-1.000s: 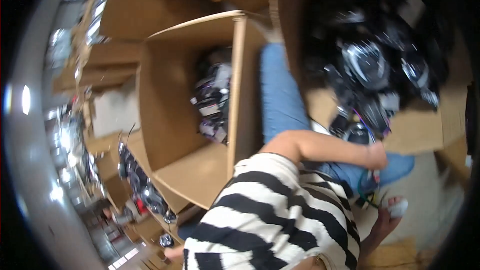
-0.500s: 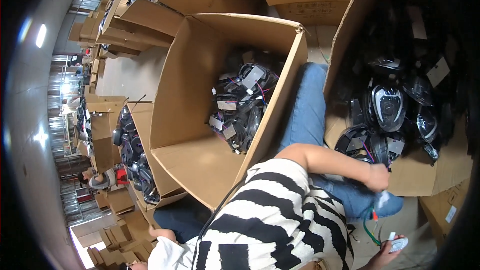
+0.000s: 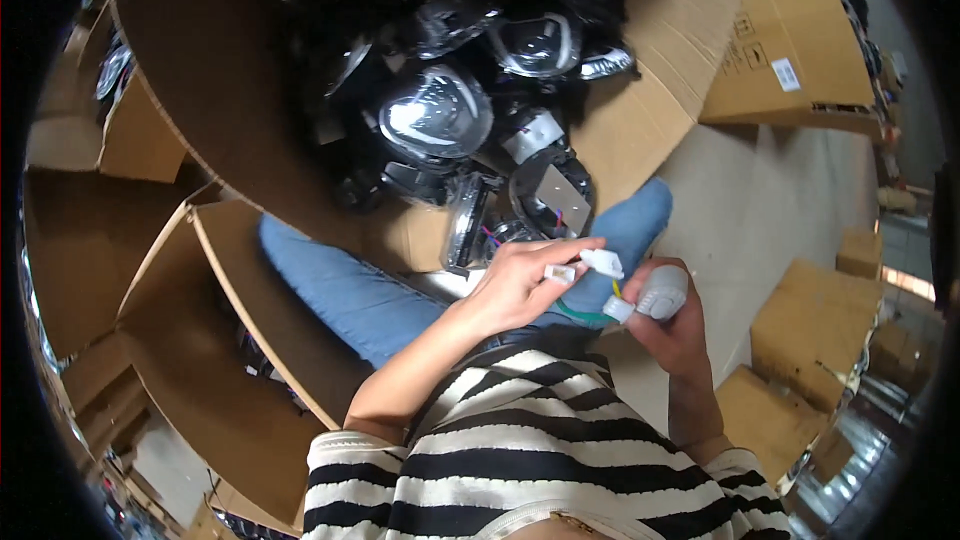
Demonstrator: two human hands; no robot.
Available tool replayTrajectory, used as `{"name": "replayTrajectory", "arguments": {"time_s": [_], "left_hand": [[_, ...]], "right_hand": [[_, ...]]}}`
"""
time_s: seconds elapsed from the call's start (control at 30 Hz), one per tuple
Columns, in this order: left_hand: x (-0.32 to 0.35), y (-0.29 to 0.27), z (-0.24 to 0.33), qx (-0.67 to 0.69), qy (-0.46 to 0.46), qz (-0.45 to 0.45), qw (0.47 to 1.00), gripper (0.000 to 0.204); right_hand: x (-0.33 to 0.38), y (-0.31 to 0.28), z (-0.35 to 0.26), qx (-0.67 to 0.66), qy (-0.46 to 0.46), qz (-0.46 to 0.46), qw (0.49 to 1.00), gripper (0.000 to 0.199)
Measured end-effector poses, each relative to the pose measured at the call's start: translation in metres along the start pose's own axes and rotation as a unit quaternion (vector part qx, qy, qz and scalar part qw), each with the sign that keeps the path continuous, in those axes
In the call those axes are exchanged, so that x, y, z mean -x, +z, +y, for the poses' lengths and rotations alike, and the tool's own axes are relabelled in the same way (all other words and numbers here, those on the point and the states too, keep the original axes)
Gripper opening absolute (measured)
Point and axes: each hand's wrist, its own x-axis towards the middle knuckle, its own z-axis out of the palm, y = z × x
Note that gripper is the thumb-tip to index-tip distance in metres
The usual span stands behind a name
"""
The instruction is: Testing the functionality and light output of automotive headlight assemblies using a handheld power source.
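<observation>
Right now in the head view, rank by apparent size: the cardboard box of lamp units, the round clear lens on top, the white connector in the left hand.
1. cardboard box, largest by far.
2. round clear lens.
3. white connector, pinched in the left hand, smallest though nearest the camera.

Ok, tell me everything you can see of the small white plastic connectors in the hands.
The small white plastic connectors are blocky plugs, three as far as shows: two pinched in the left hand, one at its fingertips and one just below, and a third at the right hand, beside its white-wrapped fingertip. Thin green and yellow wires run from that third plug. They are held in the air above the blue-jeaned lap, just below the open cardboard box of black lamp units.
</observation>
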Motion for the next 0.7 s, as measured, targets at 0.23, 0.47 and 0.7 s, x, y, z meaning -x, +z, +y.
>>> {"name": "replayTrajectory", "arguments": {"time_s": [0.23, 0.47, 0.7], "left_hand": [[0.003, 0.0, 0.009, -0.052, -0.023, -0.06, 0.997, 0.043], [0.003, -0.004, 0.009, -0.138, 0.006, -0.127, 0.982, 0.038], [0.001, -0.008, 0.006, -0.129, -0.003, -0.148, 0.98, 0.031]], "right_hand": [[-0.001, -0.012, -0.006, -0.07, -0.009, 0.008, 0.997, 0.034], [-0.003, -0.006, -0.018, -0.072, 0.04, -0.014, 0.997, 0.034], [0.005, -0.01, -0.017, -0.064, 0.084, 0.024, 0.994, 0.032]]}}
